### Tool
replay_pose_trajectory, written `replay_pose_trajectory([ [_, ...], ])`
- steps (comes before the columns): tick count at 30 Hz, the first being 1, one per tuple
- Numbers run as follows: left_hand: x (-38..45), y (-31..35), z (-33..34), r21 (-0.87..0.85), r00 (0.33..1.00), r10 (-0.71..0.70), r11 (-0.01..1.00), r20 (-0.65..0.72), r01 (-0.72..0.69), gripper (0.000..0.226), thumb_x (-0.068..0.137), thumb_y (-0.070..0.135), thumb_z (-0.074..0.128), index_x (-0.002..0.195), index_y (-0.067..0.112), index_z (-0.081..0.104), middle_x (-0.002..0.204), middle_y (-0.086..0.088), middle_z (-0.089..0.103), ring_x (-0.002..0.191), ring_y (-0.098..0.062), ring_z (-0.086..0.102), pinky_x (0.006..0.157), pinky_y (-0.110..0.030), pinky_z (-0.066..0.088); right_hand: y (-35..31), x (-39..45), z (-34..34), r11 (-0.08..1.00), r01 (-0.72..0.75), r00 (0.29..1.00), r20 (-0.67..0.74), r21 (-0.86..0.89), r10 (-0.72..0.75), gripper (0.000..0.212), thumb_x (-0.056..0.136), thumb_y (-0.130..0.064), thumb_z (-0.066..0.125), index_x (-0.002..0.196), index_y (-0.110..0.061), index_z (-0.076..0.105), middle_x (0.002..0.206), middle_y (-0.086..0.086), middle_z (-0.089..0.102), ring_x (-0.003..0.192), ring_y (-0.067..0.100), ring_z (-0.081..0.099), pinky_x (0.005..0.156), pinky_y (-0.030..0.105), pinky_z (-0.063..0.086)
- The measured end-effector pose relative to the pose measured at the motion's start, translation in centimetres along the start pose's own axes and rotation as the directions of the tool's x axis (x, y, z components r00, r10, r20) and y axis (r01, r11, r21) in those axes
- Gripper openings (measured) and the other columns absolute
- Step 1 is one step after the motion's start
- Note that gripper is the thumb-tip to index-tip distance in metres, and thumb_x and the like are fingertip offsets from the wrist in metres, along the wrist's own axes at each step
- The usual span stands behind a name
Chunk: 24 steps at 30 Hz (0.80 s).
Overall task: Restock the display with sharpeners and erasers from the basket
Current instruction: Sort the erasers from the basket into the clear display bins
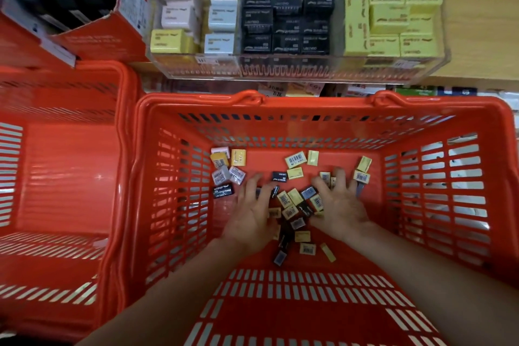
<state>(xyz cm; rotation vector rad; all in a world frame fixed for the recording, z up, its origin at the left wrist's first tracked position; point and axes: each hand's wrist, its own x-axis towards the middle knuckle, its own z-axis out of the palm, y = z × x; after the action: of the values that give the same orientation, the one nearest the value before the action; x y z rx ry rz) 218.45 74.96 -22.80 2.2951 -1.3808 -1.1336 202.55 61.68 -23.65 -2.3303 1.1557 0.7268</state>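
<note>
A red basket (314, 104) stands in front of me with several small boxed items on its floor, yellow (295, 160), black (223, 191) and grey (221, 175). Both my hands reach down into it. My left hand (252, 213) lies palm down with spread fingers over black pieces near the middle. My right hand (341, 205) lies palm down with spread fingers on yellow and grey pieces. Beyond the basket a clear acrylic display (295, 70) holds pink, yellow, pale blue, black (286, 22) and lime boxes (393, 11) in compartments.
A second red basket (64, 78), with nothing in it, sits to the left. Above it a red carton (92, 39) holds dark rolls. The display rests on a wooden shelf (483, 36), with more packaged stock on a lower shelf behind the basket rim.
</note>
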Motion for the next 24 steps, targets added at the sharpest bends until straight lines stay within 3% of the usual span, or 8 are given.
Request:
replay_pose_trajectory([
  [6,-0.3,1.2,0.2,-0.113,0.993,-0.008,0.994,-0.114,-0.005,0.062,0.083,0.005,0.063,0.136,0.031,0.043,0.147,0.006,0.023,0.141,-0.019,0.019,0.116,-0.044,0.032,0.9,-0.1,-0.2,0.999,0.000,0.999,0.035,0.044,-0.002,0.072,0.076,-0.040,0.077,0.134,-0.038,0.035,0.142,0.005,0.010,0.131,0.027,0.028,0.088,0.046,0.055],
  [9,-0.2,2.3,-0.2,-0.263,0.986,-0.110,0.962,-0.128,0.073,0.051,0.087,0.004,0.062,0.129,0.030,0.051,0.140,0.006,0.035,0.133,-0.012,0.032,0.115,-0.034,0.035,1.5,-0.6,-0.3,0.994,0.011,0.999,0.049,0.105,-0.017,0.062,0.077,-0.038,0.076,0.129,-0.037,0.042,0.140,0.004,0.014,0.129,0.026,0.033,0.093,0.041,0.052],
  [13,-0.1,3.9,-0.6,-0.557,0.960,-0.274,0.806,-0.053,0.199,0.027,0.095,0.006,0.058,0.110,0.027,0.057,0.110,0.009,0.058,0.100,-0.005,0.057,0.079,-0.006,0.047,1.3,-1.4,-0.9,0.915,-0.112,0.994,0.043,0.387,0.103,0.043,0.075,-0.035,0.079,0.105,-0.036,0.049,0.131,0.001,0.024,0.121,0.025,0.042,0.100,0.034,0.046],
  [15,0.3,4.7,-0.4,-0.708,0.931,-0.364,0.649,0.033,0.279,0.015,0.098,0.010,0.055,0.105,0.023,0.059,0.107,0.003,0.065,0.098,-0.011,0.061,0.078,-0.011,0.049,0.3,-1.8,-1.9,0.845,-0.141,0.987,0.008,0.516,0.160,0.036,0.074,-0.031,0.079,0.095,-0.034,0.050,0.128,0.002,0.030,0.112,0.021,0.046,0.094,0.026,0.042],
  [17,0.6,5.6,-0.3,-0.843,0.881,-0.419,0.374,0.219,0.387,0.013,0.101,0.021,0.052,0.110,0.017,0.062,0.113,-0.009,0.067,0.097,-0.016,0.065,0.082,-0.026,0.057,-1.2,-2.4,-3.2,0.817,-0.106,0.991,-0.002,0.567,0.130,0.035,0.072,-0.029,0.078,0.094,-0.033,0.050,0.123,0.002,0.034,0.105,0.015,0.046,0.090,0.021,0.038],
  [20,0.8,6.7,-0.6,-0.841,0.807,-0.251,-0.055,0.534,0.539,0.055,0.100,0.058,0.037,0.120,0.016,0.065,0.115,-0.010,0.072,0.105,-0.022,0.068,0.083,-0.040,0.058,-3.9,-3.5,-5.1,0.779,0.010,1.000,-0.005,0.627,-0.009,0.035,0.072,-0.034,0.075,0.099,-0.038,0.054,0.111,-0.004,0.039,0.096,0.010,0.054,0.087,0.023,0.045],
  [22,0.9,6.6,-1.1,-0.791,0.783,-0.165,-0.269,0.600,0.549,0.071,0.095,0.069,0.032,0.118,0.013,0.068,0.111,-0.009,0.073,0.101,-0.025,0.069,0.083,-0.041,0.056,-4.8,-3.7,-5.9,0.777,0.095,0.989,0.027,0.623,-0.143,0.036,0.077,-0.039,0.074,0.109,-0.042,0.058,0.111,-0.009,0.047,0.096,0.006,0.057,0.089,0.028,0.049],
  [24,1.0,6.0,-1.8,-0.784,0.786,-0.195,-0.378,0.587,0.493,0.064,0.094,0.065,0.040,0.112,0.013,0.072,0.110,-0.011,0.073,0.095,-0.025,0.071,0.081,-0.041,0.057,-4.2,-3.0,-6.8,0.739,0.112,0.979,0.052,0.664,-0.195,0.035,0.086,-0.046,0.069,0.119,-0.046,0.059,0.108,-0.018,0.061,0.094,0.003,0.063,0.088,0.029,0.054],
])
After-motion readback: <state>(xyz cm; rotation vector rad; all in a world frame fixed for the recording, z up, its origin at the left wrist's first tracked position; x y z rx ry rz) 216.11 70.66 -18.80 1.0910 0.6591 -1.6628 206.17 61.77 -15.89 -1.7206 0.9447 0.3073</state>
